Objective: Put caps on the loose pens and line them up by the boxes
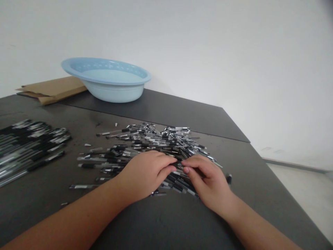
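My left hand (148,172) and my right hand (209,177) meet fingertip to fingertip over a loose pile of pens (156,140). Thumb and forefinger are pinched together on each hand. A small dark and silvery pen part (179,165) shows at the fingertips; most of it is covered, and its exact shape is not clear. Around and beneath the hands lie clear-barrelled pens, black grips, caps and other loose pieces, pointing in many directions.
At the left, finished-looking pens (33,146) lie side by side in a row. A light blue basin (117,93) stands at the back beside a flat brown cardboard piece (57,88). Small white pieces (87,144) are scattered on the dark table (166,225). Its right edge slopes away near a white wall.
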`<state>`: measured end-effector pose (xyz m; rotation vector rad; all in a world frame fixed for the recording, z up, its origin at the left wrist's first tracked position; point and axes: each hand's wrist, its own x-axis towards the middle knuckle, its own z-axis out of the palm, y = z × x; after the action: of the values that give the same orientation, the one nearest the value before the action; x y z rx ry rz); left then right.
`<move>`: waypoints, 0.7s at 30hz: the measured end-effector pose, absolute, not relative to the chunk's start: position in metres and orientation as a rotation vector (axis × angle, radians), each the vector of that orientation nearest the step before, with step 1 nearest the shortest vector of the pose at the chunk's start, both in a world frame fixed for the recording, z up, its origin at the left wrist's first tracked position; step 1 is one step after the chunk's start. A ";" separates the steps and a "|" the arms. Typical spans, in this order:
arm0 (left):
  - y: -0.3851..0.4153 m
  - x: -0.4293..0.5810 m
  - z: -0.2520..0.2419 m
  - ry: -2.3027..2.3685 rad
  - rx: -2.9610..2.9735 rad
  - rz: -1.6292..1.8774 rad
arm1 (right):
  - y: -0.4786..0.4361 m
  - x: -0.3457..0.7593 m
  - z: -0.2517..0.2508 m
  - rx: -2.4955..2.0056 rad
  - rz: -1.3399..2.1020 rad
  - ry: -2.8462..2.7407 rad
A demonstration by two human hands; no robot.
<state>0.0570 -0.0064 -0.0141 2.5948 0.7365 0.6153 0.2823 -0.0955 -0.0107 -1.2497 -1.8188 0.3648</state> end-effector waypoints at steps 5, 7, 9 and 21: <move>-0.012 0.056 -0.009 0.730 2.679 0.585 | -0.096 0.279 -0.011 -1.247 0.468 -1.746; -0.014 0.056 -0.007 0.723 2.690 0.589 | -0.096 0.279 -0.012 -1.238 0.537 -1.709; -0.015 0.056 -0.008 0.727 2.666 0.604 | -0.097 0.279 -0.014 -1.238 0.595 -1.675; -0.015 0.056 0.004 0.781 2.729 0.551 | -0.098 0.282 -0.027 -1.293 0.743 -1.612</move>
<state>0.0555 -0.0147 0.0043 2.7293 0.7811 0.5507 0.2822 -0.0978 -0.0272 -1.2928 -1.6120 0.7434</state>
